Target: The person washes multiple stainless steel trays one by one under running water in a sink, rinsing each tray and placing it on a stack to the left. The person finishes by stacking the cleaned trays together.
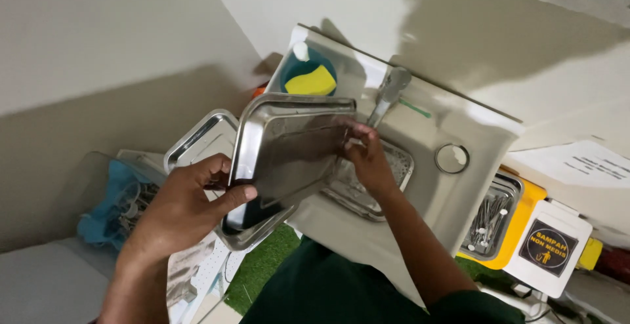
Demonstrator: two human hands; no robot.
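A shiny rectangular steel tray [275, 111] is held tilted over a white wash basin [479, 140]. My left hand [187, 199] grips the tray's near left edge, thumb laid across its inside. My right hand [367, 157] presses on the tray's right inner side, fingers bunched; whether it holds a cloth or sponge I cannot tell. Under my right hand, inside the basin, lies another metal tray [397, 166]. The metal tap [390, 91] stands just behind the held tray.
A teal dish with a yellow sponge [310, 80] sits at the basin's back left corner. Another steel tray [197, 141] rests at the left. A blue bundle [115, 199] lies farther left. At the right, a yellow box of metal instruments [492, 222] stands beside a white bin [548, 248]. Green matting [259, 265] lies below.
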